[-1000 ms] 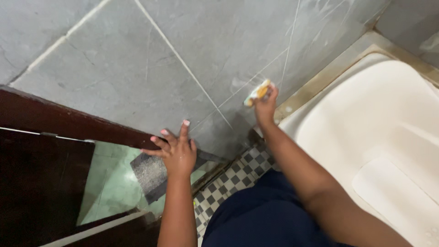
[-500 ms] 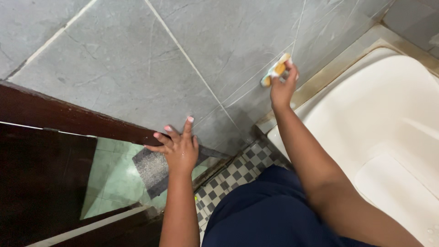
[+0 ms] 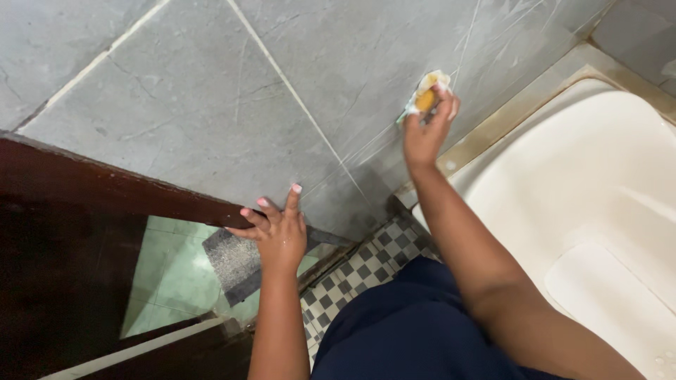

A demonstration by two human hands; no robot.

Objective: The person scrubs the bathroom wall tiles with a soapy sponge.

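Note:
My right hand [image 3: 426, 130] grips a small yellow-and-white scrub sponge [image 3: 425, 95] and presses it against the grey tiled wall [image 3: 211, 105], just above the bathtub rim. Faint wet streaks run over the tile around the sponge. My left hand [image 3: 278, 232] rests flat on the same wall lower down, fingers spread, next to the edge of a dark wooden door frame [image 3: 105, 183]. It holds nothing.
A white bathtub [image 3: 598, 211] fills the right side, with a beige ledge [image 3: 521, 116] along the wall. Below lie a black-and-white checkered floor [image 3: 352, 281], green floor tiles and a grey mat [image 3: 232, 260] past the doorway. My dark blue clothing [image 3: 401, 331] is at the bottom.
My right hand has slid the sponge up and to the right along the wall. The left hand has stayed planted in the same spot.

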